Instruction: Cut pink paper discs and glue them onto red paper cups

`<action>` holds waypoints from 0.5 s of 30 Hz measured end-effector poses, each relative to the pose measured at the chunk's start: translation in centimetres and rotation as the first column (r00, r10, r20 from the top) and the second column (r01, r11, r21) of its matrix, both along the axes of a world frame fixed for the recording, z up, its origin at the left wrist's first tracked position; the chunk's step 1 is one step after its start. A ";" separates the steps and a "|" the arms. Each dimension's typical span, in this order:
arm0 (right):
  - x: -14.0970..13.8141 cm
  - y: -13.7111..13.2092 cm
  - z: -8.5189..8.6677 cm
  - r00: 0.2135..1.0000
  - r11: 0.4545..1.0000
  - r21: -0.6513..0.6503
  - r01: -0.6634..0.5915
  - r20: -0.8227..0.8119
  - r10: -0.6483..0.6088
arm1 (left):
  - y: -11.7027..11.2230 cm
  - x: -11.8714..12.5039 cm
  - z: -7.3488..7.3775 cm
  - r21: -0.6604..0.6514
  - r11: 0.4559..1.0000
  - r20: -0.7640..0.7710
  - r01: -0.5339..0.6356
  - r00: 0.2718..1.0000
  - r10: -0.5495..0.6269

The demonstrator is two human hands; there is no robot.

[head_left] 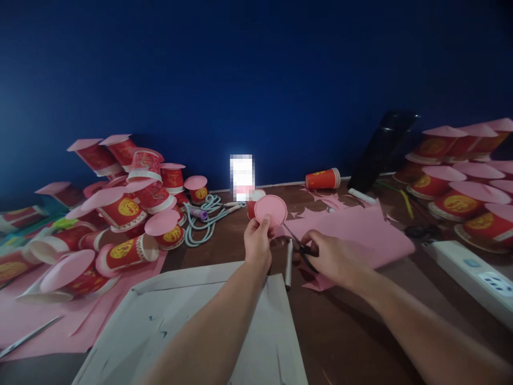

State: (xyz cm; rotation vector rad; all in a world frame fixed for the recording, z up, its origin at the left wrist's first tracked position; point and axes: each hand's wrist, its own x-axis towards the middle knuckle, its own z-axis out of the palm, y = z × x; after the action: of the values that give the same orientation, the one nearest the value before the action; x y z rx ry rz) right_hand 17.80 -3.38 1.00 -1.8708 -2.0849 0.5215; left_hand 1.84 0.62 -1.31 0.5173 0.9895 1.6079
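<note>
My left hand (257, 243) is closed on the lower edge of a round pink paper disc (270, 210), holding it upright above the brown table. My right hand (331, 259) is closed round the black handles of a pair of scissors (298, 245), whose blades point up and left toward the disc. A white marker pen (288, 263) lies on the table between my two hands. Just right of the scissors lies a large pink paper sheet (360, 230) with cut edges.
Red paper cups capped with pink discs are heaped at the left (120, 211) and at the right (457, 200). A grey cardboard sheet (160, 326) lies under my left forearm. A white power strip (473, 275) is at the right, a coiled cord (202, 216) behind, one cup on its side (323, 179).
</note>
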 end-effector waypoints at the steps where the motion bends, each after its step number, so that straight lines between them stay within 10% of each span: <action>1: 0.4 0.1 0.3 0.999 1.000 0.013 0.019 0.047 -0.019 | 0.0 0.0 -0.1 -0.003 1.000 -0.010 0.002 1.000 -0.002; 15: 3.3 0.6 1.2 0.929 0.993 -0.015 0.118 0.354 -0.105 | -0.4 0.0 -0.2 -0.009 0.995 -0.125 0.100 0.987 -0.100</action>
State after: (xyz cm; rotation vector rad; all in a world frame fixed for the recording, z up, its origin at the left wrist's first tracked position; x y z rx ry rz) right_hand 21.07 -2.74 2.15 -2.2266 -2.1722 0.2070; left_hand 1.87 0.18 -1.47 0.6627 1.0428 1.4987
